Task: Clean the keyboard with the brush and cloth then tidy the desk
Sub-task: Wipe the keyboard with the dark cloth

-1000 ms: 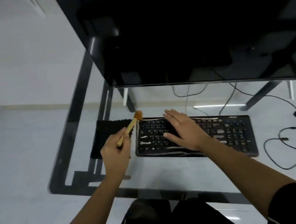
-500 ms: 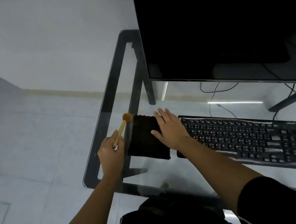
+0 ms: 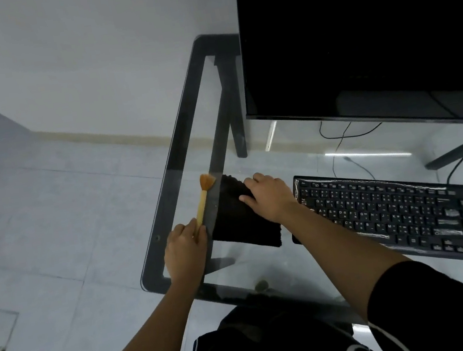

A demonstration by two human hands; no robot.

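A small brush [image 3: 204, 197] with a yellow wooden handle and orange bristles lies along the left side of the glass desk [image 3: 239, 271], bristles pointing away from me. My left hand [image 3: 186, 250] holds the near end of its handle. Just right of the brush lies a folded black cloth [image 3: 239, 222]. My right hand [image 3: 268, 195] grips the cloth's far right part, fingers curled into the fabric. The black keyboard [image 3: 406, 213] lies right of the cloth, at an angle, under a clear plastic cover.
A large dark monitor [image 3: 362, 33] fills the upper right over the keyboard. Cables [image 3: 339, 134] show through the glass below it. The desk's dark frame edge [image 3: 165, 185] runs along the left, with tiled floor beyond. My dark trousers are under the near edge.
My right hand left the keyboard, moved left onto the black cloth and curled its fingers into it. My left hand lowered the brush beside the cloth. The view swung left.
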